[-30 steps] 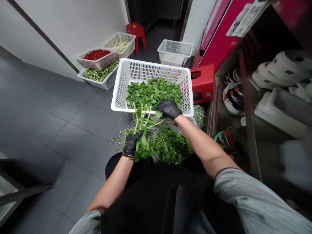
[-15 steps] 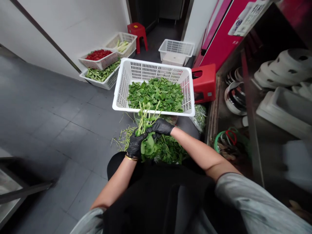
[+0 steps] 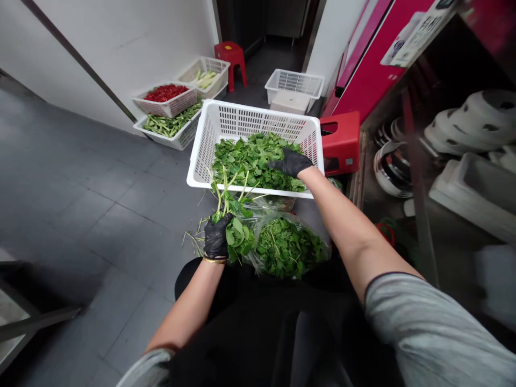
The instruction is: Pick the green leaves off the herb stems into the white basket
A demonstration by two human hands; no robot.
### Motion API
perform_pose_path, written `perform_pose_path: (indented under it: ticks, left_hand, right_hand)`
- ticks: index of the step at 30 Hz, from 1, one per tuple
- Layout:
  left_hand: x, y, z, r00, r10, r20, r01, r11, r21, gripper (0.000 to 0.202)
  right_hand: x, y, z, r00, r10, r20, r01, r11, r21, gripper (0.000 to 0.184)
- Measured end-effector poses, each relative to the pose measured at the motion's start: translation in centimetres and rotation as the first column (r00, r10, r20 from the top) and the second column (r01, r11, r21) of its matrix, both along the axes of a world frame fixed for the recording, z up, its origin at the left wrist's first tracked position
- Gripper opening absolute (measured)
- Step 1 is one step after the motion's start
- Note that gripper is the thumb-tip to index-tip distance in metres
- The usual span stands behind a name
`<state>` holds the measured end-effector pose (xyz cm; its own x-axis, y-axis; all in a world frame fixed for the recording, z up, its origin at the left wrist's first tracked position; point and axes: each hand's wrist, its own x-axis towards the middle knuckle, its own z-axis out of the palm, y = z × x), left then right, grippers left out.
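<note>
"Holding stock, left hand (image 3: pixel 216 236), lower centre of the head view. State of the grip?"

"Clenched round a leafy bunch (image 3: pixel 241 237). Its stem ends overlap the near rim of the white basket (image 3: pixel 258 121) in the frame; contact there, cannot tell. Right hand (image 3: pixel 292 163), right of centre, is over the basket leaves (image 3: pixel 248 160). Fingers partly curled; cannot tell whether they pinch anything."

"Step in hand?"

"My judgement: adding leaf to the heap, the bunch being the supply. Another round would call for the right hand to come back over the near rim and take leaf from the bunch, the left just steadying the stems without crushing them."

"How does the bunch look?"

"Pale green stems, splayed, mostly bare at the upper ends. Broad mid-green leaves lower down, beside the black glove. Likely soft, easily bruised."

"And the basket leaves?"

"Mixed greens, heaped loosely over the basket bottom, little stem showing. Bagged greens (image 3: pixel 288 247), lower centre, right of the bunch: darker, packed close, in clear plastic."

"Discards?"

"Probably the loose stems (image 3: pixel 194 242), thin and pale, strewn on the grey floor (image 3: pixel 133 188) left of the bunch."
</note>
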<state>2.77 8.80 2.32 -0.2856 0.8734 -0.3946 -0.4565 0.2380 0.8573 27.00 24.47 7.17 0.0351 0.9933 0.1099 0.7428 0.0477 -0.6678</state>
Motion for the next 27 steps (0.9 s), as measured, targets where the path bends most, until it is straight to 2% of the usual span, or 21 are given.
perform_pose_path:
  ticks: [2,3,4,6,8,9,10,12,14,16,17,18,20,22,23,25,27]
  left_hand:
    - [0.3,0.3,0.1,1.0,0.005,-0.005,-0.005,1.0,0.007,0.027]
    - [0.5,0.5,0.1,1.0,0.001,-0.009,-0.001,1.0,0.01,0.026]
    - [0.8,0.5,0.2,1.0,0.001,-0.019,0.0,1.0,0.011,0.026]
    - [1.2,0.6,0.3,0.999,0.01,-0.046,-0.01,1.0,0.0,0.028]
    - [1.5,0.6,0.2,0.998,0.021,-0.06,-0.021,1.0,-0.002,0.032]
    - [1.5,0.5,0.2,0.998,0.019,-0.062,-0.019,1.0,-0.004,0.033]
    - [1.5,0.4,0.1,0.998,0.012,-0.064,-0.013,1.0,-0.008,0.032]
    - [1.2,0.1,0.0,0.998,0.0,-0.06,-0.001,1.0,-0.027,0.028]
    - [0.9,-0.2,-0.2,0.999,0.011,-0.044,-0.014,0.998,-0.053,0.025]
    - [0.7,-0.2,-0.2,0.999,0.04,-0.023,-0.041,0.998,-0.052,0.025]
    - [0.7,-0.2,-0.1,0.999,0.048,-0.013,-0.048,0.998,-0.041,0.024]
    - [0.8,-0.2,-0.1,0.999,0.05,-0.005,-0.051,0.998,-0.027,0.024]
    - [1.3,-0.1,-0.1,0.999,0.04,0.011,-0.04,0.999,0.007,0.024]
    - [1.7,-0.2,-0.2,1.0,0.01,0.028,-0.012,0.999,0.043,0.028]
    - [1.9,-0.3,-0.2,0.999,-0.007,0.036,0.005,0.998,0.057,0.032]
    - [1.9,-0.6,-0.4,0.998,-0.039,0.048,0.036,0.997,0.064,0.037]
    - [1.6,-1.0,-0.6,0.997,-0.054,0.049,0.052,0.998,0.039,0.037]
  right_hand:
    - [-0.7,-0.8,0.6,0.961,-0.024,0.277,0.025,1.0,0.001,0.054]
    - [-1.5,-1.7,0.7,0.939,-0.004,0.344,-0.009,0.999,0.035,0.052]
    - [-2.5,-2.8,0.7,0.922,0.063,0.381,-0.1,0.992,0.079,0.05]
    - [-4.8,-4.9,0.2,0.864,0.266,0.428,-0.345,0.931,0.116,0.042]
    - [-6.6,-5.8,-1.0,0.8,0.426,0.423,-0.496,0.866,0.067,0.034]
    - [-7.1,-5.7,-1.6,0.804,0.448,0.391,-0.501,0.864,0.042,0.03]
    - [-7.1,-5.3,-2.2,0.838,0.421,0.346,-0.46,0.887,0.036,0.027]
    - [-6.0,-4.5,-2.9,0.938,0.255,0.235,-0.283,0.955,0.092,0.025]
    - [-4.2,-4.3,-2.8,0.997,0.056,0.049,-0.065,0.98,0.189,0.026]
    - [-2.9,-5.5,-2.2,0.967,-0.045,-0.25,0.098,0.973,0.207,0.029]
    - [-2.7,-6.6,-1.9,0.916,-0.038,-0.399,0.111,0.98,0.163,0.029]
    - [-2.8,-7.7,-1.9,0.854,-0.014,-0.519,0.072,0.993,0.093,0.029]
    - [-4.3,-9.7,-2.4,0.751,0.038,-0.659,-0.132,0.987,-0.093,0.032]
    - [-6.4,-10.7,-3.6,0.702,0.076,-0.708,-0.357,0.898,-0.258,0.037]
    - [-7.3,-10.7,-4.2,0.694,0.093,-0.714,-0.429,0.85,-0.305,0.038]
    - [-8.2,-10.2,-4.7,0.674,0.131,-0.727,-0.509,0.796,-0.328,0.04]
    - [-7.6,-9.6,-3.9,0.63,0.12,-0.767,-0.518,0.801,-0.3,0.04]
